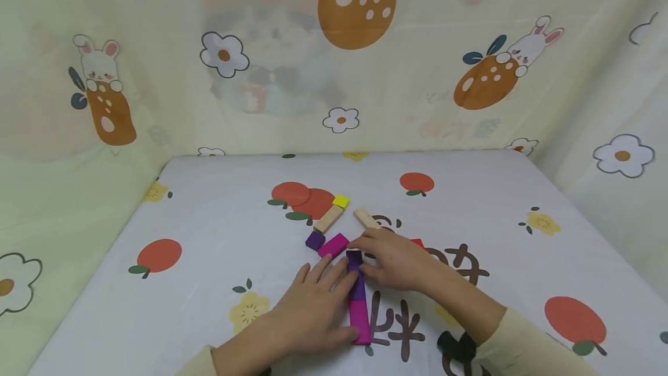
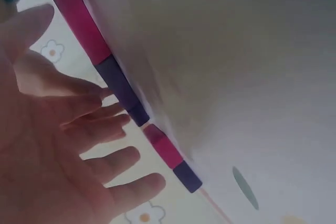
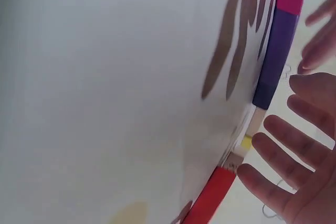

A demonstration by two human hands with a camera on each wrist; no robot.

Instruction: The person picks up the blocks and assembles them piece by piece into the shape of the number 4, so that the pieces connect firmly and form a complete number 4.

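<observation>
A magenta block (image 1: 359, 322) and a purple block (image 1: 358, 290) lie end to end in a straight row, with a dark purple piece (image 1: 354, 257) at the far end. Along the left of this row lies my left hand (image 1: 313, 309), fingers spread and fairly straight, thumb at the magenta block. From the right, my right hand (image 1: 399, 260) reaches over the row's far end, its thumb close beside the purple block. In the right wrist view its fingers (image 3: 289, 140) are extended and loose. Another magenta block (image 1: 334, 245) sits slanted just beyond the left fingertips, against a dark purple cube (image 1: 315, 241).
Farther back, a plain wooden block (image 1: 329, 219) slants up to a yellow cube (image 1: 341, 201). A second wooden block (image 1: 365, 217) is partly behind the right hand, as is a red block (image 1: 417, 242). A black device (image 1: 456, 347) sits at the right wrist. Printed curtains enclose the table.
</observation>
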